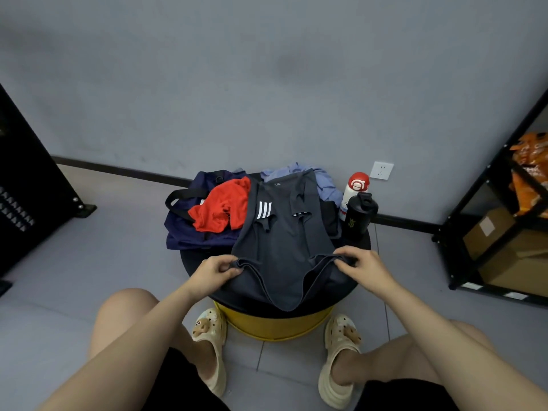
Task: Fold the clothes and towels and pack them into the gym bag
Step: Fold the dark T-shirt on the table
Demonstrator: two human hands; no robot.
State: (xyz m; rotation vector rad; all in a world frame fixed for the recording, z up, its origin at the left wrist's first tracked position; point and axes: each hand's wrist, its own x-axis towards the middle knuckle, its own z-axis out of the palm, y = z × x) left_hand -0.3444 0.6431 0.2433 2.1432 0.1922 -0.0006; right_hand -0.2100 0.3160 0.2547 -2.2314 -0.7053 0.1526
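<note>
Early going — left hand [218, 269] and right hand [360, 266] each pinch a corner of the dark shirt [281, 250], while the red garment [224, 207] and blue garment [308, 176] lie unfolded, with nothing visibly packed in the navy bag [181, 229].

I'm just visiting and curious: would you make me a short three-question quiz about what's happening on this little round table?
1. True or false: both hands grip the dark grey garment.
2. What lies on the navy gym bag? A) red garment B) black bottle C) slipper
3. Which bottle stands nearer the person?

Key:
1. True: the left hand and right hand each pinch its near edge.
2. A, the red garment.
3. The black bottle; the white bottle is behind it.
</note>
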